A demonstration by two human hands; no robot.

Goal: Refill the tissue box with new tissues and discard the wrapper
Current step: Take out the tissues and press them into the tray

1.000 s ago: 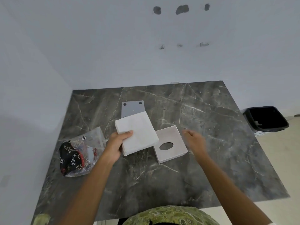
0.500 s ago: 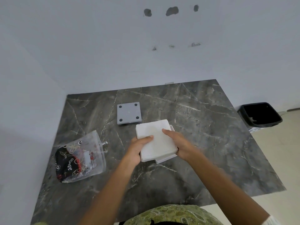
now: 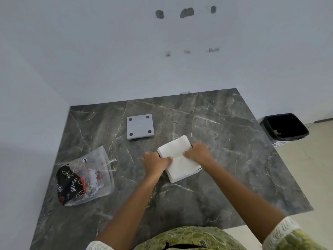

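Only the wrapper (image 3: pixel 84 177) bears legible writing: "love".

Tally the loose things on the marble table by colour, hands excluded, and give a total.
White: 2, the tissue stack and the tissue box under it
Grey: 1, the square base plate
Clear with black and red print: 1, the wrapper
Total: 4
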